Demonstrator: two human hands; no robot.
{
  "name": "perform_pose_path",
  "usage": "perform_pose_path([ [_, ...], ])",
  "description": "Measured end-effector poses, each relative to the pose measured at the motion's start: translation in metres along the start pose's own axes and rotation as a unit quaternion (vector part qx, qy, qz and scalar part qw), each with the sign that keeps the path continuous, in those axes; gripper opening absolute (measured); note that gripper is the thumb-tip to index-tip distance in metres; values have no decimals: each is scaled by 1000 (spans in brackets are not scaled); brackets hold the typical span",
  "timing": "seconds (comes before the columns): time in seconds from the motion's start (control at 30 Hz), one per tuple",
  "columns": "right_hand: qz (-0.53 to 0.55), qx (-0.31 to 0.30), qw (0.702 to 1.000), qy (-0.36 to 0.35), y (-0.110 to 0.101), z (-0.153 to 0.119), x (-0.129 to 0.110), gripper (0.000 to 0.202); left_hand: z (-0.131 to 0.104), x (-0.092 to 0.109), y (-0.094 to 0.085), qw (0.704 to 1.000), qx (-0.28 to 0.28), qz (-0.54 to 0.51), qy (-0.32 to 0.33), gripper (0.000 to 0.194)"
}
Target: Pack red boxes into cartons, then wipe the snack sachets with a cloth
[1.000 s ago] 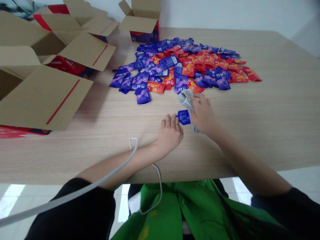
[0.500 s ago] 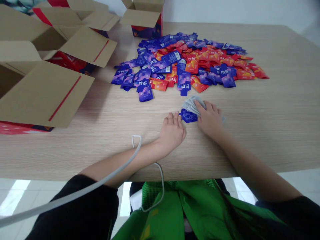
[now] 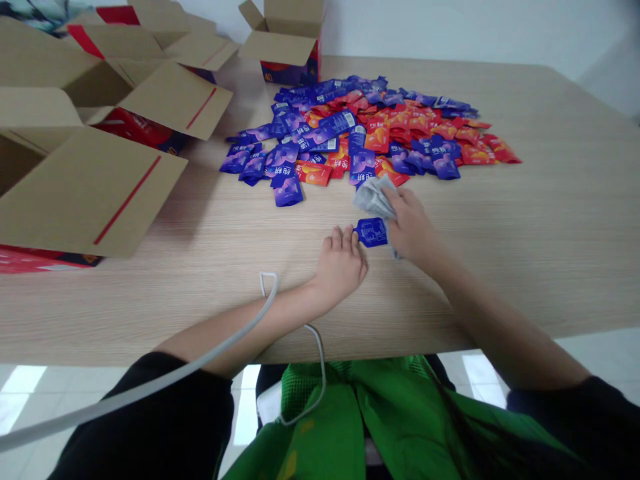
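Observation:
A single blue packet (image 3: 372, 232) lies flat on the table between my hands. The fingertips of my left hand (image 3: 343, 263) rest on the tabletop at the packet's left end, fingers stretched out. My right hand (image 3: 410, 223) grips a crumpled grey-white cloth (image 3: 375, 198) just above and over the packet's right end. Behind them spreads a large heap of blue packets (image 3: 285, 163) and red packets (image 3: 400, 120). The cloth's upper edge overlaps the nearest blue packet of the heap.
Open cardboard boxes (image 3: 150, 100) stand along the left side, with flaps jutting over the table (image 3: 500, 260). Another open box (image 3: 290, 57) stands at the back. A white cable (image 3: 200, 360) crosses above my left forearm.
My right hand has moved slightly up and left with the cloth, which is now more bunched. My left hand has stayed beside the single packet. The view has shifted a little.

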State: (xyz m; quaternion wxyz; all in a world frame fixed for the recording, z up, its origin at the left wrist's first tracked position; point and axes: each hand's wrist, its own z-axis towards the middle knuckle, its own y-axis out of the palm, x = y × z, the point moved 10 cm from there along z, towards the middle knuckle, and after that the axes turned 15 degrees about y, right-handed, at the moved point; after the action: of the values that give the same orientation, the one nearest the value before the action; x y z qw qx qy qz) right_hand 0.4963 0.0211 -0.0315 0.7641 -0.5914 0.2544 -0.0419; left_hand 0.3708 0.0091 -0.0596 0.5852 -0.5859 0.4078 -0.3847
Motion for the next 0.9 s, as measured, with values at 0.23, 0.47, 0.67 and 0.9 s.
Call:
perform_pose_path([
  [0.23,-80,-42,994,-68,40,-29,-40,55,3,0,1,1000,7,-15,9,47],
  [0.47,-103,4,994,-23,22,-29,-4,60,1,0,4,1000,-6,0,-1,54],
  [0.67,-124,10,990,61,11,-27,50,57,2,0,7,1000,-22,-4,-2,57],
  [0.9,-20,-19,995,97,-8,0,54,58,2,0,7,1000,-21,-6,-7,57],
])
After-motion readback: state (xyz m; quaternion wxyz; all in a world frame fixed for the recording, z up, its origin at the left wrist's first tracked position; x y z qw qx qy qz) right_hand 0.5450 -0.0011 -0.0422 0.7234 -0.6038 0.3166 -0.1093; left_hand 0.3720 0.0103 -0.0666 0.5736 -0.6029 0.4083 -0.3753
